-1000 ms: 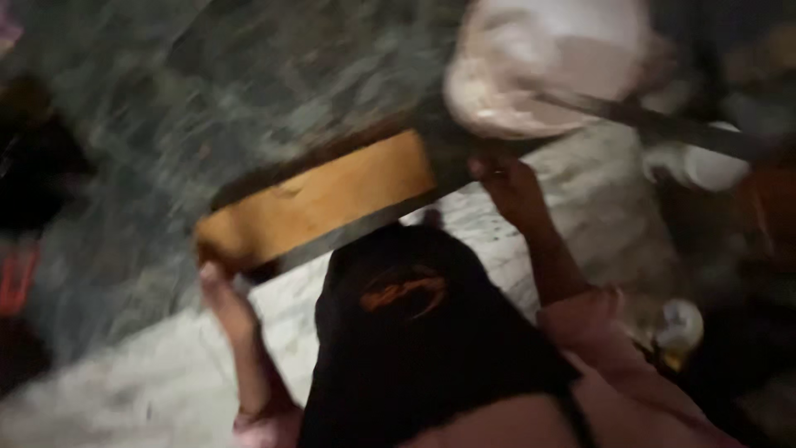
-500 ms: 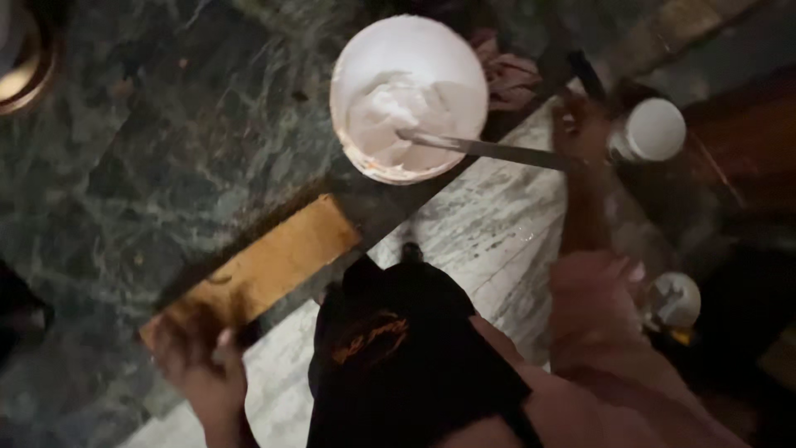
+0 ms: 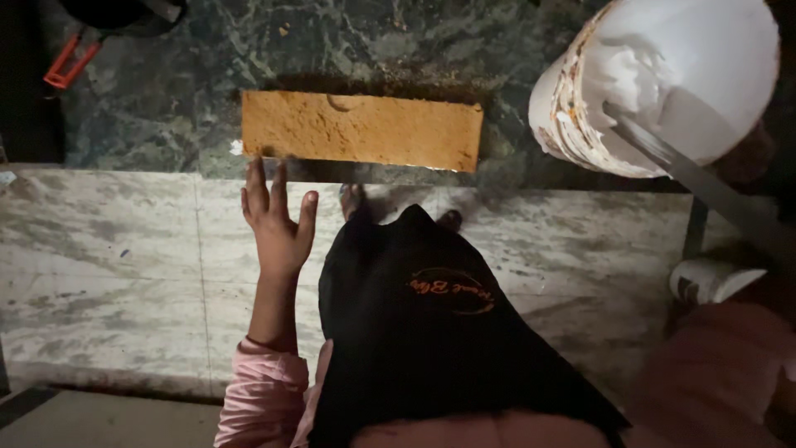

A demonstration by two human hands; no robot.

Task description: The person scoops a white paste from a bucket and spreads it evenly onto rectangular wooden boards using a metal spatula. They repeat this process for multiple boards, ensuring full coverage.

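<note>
Left hand (image 3: 278,224) lay flat with fingers spread on the pale marble floor (image 3: 108,257), fingertips just touching the near edge of the orange-brown board (image 3: 361,130), which sat on the dark green stone strip (image 3: 398,41). Grip held nothing. Right hand was out of view; its grip couldn't be told. White bucket (image 3: 663,83) of white paste sat right of the board, metal blade (image 3: 696,178) resting in it. Judgement: press the board firmly near its corner so it wouldn't slide, and load the blade lightly.

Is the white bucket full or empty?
Partly full: white paste coats the inside of the round white plastic bucket, with a flat metal blade resting in it. Exact level cannot tell.
</note>
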